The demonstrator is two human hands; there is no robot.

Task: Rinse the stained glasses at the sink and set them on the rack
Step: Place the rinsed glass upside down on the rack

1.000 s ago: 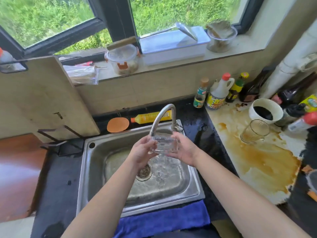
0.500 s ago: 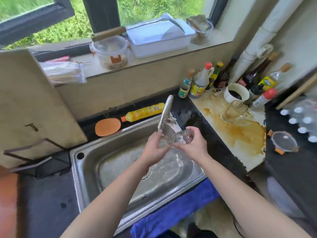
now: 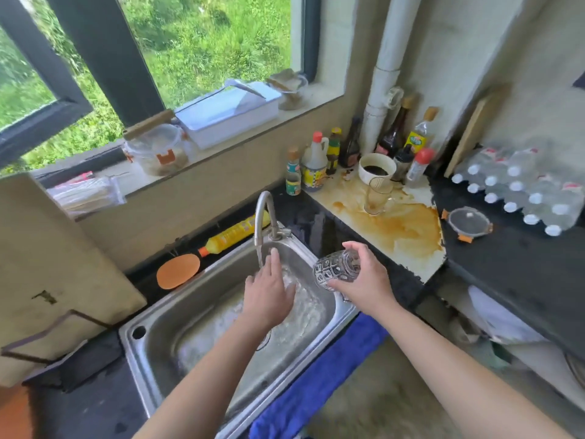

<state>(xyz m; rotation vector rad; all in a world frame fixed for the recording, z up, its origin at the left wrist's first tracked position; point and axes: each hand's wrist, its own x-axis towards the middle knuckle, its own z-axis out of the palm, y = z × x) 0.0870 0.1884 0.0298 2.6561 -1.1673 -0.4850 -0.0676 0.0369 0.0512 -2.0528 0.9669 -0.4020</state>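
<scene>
My right hand (image 3: 364,280) grips a clear patterned glass (image 3: 334,269), tipped on its side above the right rim of the steel sink (image 3: 148,343). My left hand (image 3: 269,289) is flat, fingers straight, under the running water below the curved tap (image 3: 262,217). A second glass (image 3: 376,198), stained brown, stands upright on the stained white board (image 3: 395,229) at the right. A dark wire rack (image 3: 47,334) sits on the counter left of the sink, against a leaning board.
Sauce bottles (image 3: 316,163) and a white bowl of dark liquid (image 3: 376,167) crowd the back right corner. A yellow bottle (image 3: 234,232) and orange disc (image 3: 179,270) lie behind the sink. A blue cloth (image 3: 316,384) hangs on the front edge. Packed water bottles (image 3: 519,191) fill the right counter.
My left hand has let go of the glass and now lies flat under the stream. My right hand carried the glass rightward out of the water. The view swung to the right.
</scene>
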